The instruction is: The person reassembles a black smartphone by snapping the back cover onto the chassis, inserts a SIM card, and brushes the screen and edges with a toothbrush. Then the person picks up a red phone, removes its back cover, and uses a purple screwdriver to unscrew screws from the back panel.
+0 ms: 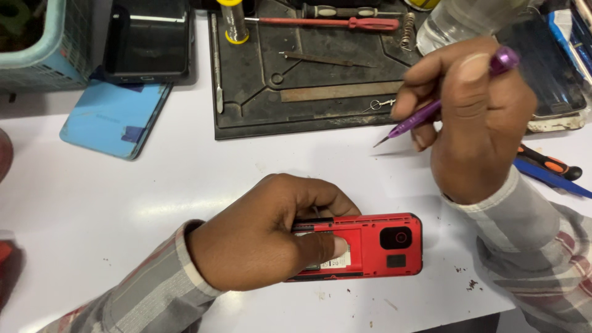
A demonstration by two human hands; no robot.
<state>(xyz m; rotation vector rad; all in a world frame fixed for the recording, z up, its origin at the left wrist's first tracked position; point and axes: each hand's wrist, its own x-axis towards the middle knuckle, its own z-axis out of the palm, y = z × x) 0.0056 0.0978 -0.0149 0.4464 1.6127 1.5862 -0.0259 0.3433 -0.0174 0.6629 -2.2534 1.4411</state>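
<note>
Nearest, the left hand lies closed over a glossy red phone with its back cover off, flat on the white counter, its grip clamped on the body and the thumb pressed into the open battery bay to steady it. Farther right, the right hand pinches a slim purple metal screwdriver, tip raised off the counter and angled left. Beyond lie a dark rubbery work mat with what look like tweezers, a red-handled screwdriver, and a pale blue phone back.
</note>
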